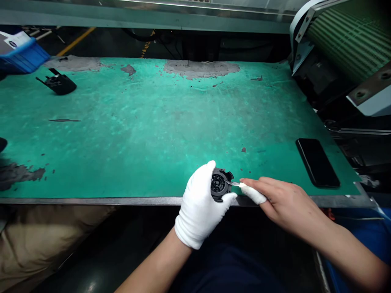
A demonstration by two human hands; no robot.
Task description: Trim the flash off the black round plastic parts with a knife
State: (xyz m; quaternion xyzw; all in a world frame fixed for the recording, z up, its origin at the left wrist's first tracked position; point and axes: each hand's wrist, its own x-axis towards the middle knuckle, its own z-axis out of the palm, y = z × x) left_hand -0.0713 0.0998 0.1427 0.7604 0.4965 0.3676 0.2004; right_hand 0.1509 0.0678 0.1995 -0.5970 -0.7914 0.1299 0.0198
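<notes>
Workbench [146,118] with a scuffed green top spans the view, its covering worn through to grey in patches along the far edge and at the near left. A metal beam [146,18] runs across behind it, and a conveyor with a ribbed green belt [351,38] slants in at the upper right. Below the bench's near edge, at the lower left, shows a khaki trouser leg [49,240]. A blue plastic bin [24,57] juts in at the upper left.

The left hand [198,203], in a white glove, is at the near edge, right of centre; its fingers and thumb are parted only by the width of the round black plastic part [217,184] they grip at the rim. The right hand [282,195], bare but for a white thumb covering [253,193], pinches a thin metal tool [236,184] between thumb and forefinger, nearly closed together. A black smartphone [317,162] lies on the top beyond this hand, to the right. A black cup-shaped housing [61,83] with upright prongs sits near the bin. The round part is held up over the bench's near edge, its recessed face showing, with the slim tool tip at its right side.
</notes>
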